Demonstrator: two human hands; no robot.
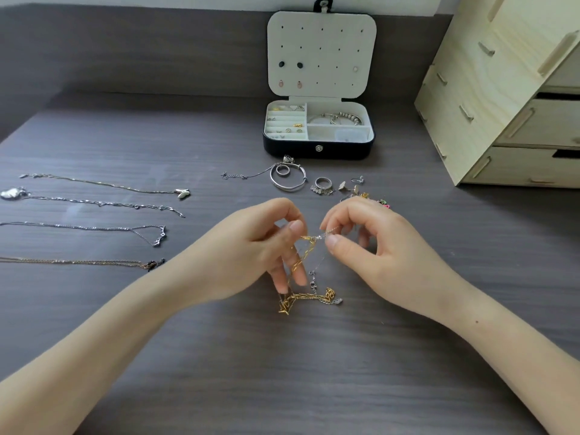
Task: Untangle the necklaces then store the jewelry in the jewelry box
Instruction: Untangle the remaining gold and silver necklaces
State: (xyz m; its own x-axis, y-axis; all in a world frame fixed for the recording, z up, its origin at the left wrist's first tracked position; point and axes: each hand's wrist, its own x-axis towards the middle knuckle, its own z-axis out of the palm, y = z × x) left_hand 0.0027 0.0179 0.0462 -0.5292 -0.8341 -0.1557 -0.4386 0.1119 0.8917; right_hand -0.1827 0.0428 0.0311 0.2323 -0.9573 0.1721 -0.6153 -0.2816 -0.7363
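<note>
A tangle of a gold chain (301,298) and a thin silver chain (314,282) hangs between my hands, its lower end resting on the table. My left hand (266,249) pinches the gold chain near its top. My right hand (361,240) pinches the silver chain close beside it. The jewelry box (318,149) stands open at the back, dark outside and white inside, with rings, earrings and a bracelet in its compartments. Its raised lid (323,51) holds a few earrings.
Several untangled necklaces (94,202) lie stretched out in rows at the left. Loose bangle (287,180), rings (323,183) and small earrings (354,186) lie in front of the box. A pale wooden drawer unit (502,98) stands at the right back.
</note>
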